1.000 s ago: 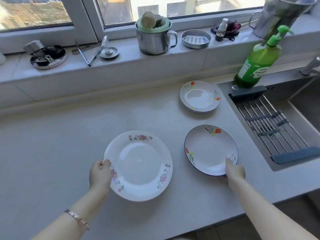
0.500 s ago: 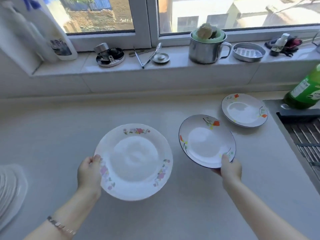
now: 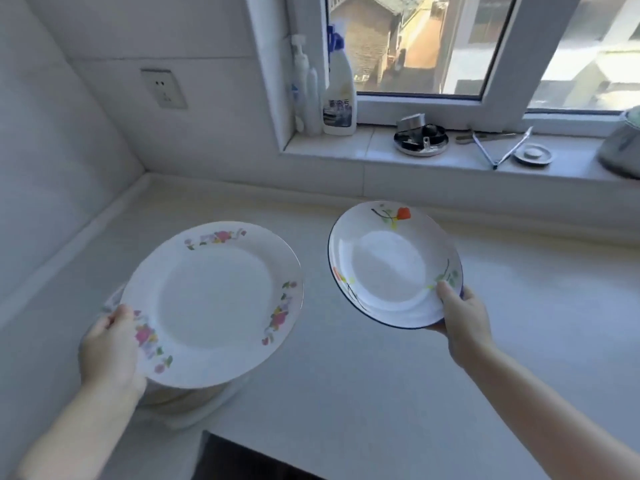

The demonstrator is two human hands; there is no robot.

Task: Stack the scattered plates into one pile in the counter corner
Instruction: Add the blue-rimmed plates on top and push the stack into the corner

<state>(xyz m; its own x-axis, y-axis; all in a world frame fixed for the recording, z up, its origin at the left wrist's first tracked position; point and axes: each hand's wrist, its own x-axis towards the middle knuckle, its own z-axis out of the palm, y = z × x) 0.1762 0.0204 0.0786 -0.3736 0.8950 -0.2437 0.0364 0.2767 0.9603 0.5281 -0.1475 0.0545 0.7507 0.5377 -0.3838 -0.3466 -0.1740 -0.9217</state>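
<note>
My left hand (image 3: 110,348) grips the near left rim of a large white plate with pink flowers (image 3: 214,303), held just above a pile of plates (image 3: 194,400) at the counter's left side near the corner. Only the pile's edge shows under the held plate. My right hand (image 3: 460,313) pinches the near right rim of a smaller blue-rimmed plate with an orange flower (image 3: 391,268), thumb on top, holding it tilted in the air to the right of the pile.
The pale counter (image 3: 381,393) meets tiled walls at the back left corner. A wall socket (image 3: 163,88) sits above. On the window sill stand spray bottles (image 3: 339,95), a metal dish (image 3: 420,138), tongs (image 3: 498,147) and a small lid (image 3: 532,154).
Both hands have carried their plates left toward the corner. My view has turned left: the sink, the green bottle and the third plate have gone out of frame, and the pile is under the large plate.
</note>
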